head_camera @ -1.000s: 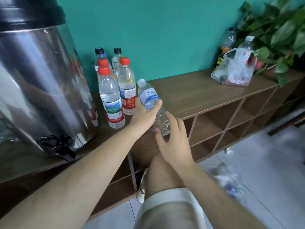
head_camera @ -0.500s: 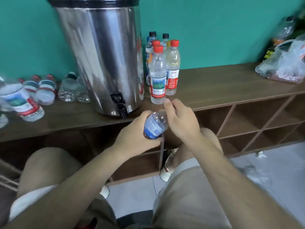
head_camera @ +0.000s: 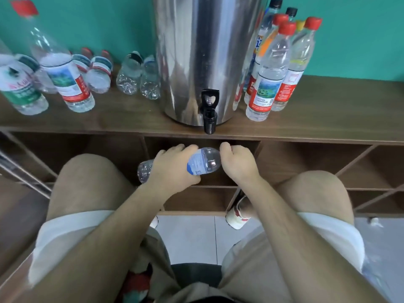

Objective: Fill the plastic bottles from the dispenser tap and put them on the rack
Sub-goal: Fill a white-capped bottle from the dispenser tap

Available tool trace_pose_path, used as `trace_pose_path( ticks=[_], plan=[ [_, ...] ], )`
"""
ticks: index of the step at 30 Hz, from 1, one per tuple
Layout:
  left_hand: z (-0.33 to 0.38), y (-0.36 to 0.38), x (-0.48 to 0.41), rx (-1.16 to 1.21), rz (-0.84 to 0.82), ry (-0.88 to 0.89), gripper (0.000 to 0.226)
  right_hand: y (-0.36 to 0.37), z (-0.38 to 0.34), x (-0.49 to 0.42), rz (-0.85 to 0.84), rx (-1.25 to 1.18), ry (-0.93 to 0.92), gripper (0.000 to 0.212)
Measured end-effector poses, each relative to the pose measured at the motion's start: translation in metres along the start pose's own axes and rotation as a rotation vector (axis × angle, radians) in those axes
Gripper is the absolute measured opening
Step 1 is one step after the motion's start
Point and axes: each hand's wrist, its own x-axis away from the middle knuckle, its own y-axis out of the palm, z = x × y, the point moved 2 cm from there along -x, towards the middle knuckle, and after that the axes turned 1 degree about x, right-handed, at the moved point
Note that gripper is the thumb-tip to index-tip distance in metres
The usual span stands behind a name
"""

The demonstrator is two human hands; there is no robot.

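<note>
Shifted from beside the tap (head_camera: 209, 119), the small bottle (head_camera: 202, 161) now lies sideways directly below it, frame centre. Around its body wraps the left hand (head_camera: 172, 169); the right hand (head_camera: 237, 162) curls round the neck, cap hidden. Probably unfilled; capped bottles (head_camera: 269, 77) stand upper right. Open room lies beneath the tabletop (head_camera: 328, 121) edge.

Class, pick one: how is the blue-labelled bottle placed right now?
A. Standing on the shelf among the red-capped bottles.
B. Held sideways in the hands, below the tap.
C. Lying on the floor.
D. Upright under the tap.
B: the left hand grips the bottle sideways, the right hand curls at its cap end, below the tap.
</note>
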Motion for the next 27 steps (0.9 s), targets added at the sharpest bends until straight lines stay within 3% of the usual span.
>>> trace_pose_path(
  ticks=[2,4,9,12,18,21,27],
  plan=[
    [-0.003,0.000,-0.005,0.146,-0.063,-0.028,0.054,-0.006,0.000,0.001,0.063,0.015,-0.212,0.058],
    [-0.007,-0.001,-0.007,0.306,-0.133,-0.076,0.048,-0.012,0.000,0.001,0.043,-0.016,-0.345,0.047],
    [-0.012,0.004,-0.005,0.634,-0.231,-0.166,0.043,-0.026,0.004,-0.004,-0.119,-0.040,-0.453,0.021],
    [-0.011,0.007,-0.007,0.710,-0.254,-0.200,0.047,-0.036,0.006,-0.006,0.004,-0.096,-0.544,0.021],
    [0.001,0.015,-0.007,0.784,-0.252,-0.279,0.058,-0.051,0.008,-0.016,0.288,-0.159,-0.378,0.021],
    [0.006,0.019,-0.007,0.796,-0.219,-0.276,0.061,-0.052,0.008,-0.025,0.322,-0.068,-0.318,0.016],
    [0.009,0.028,-0.011,0.867,-0.163,-0.286,0.053,-0.044,0.003,-0.036,0.364,0.151,-0.374,0.015]
  ],
)
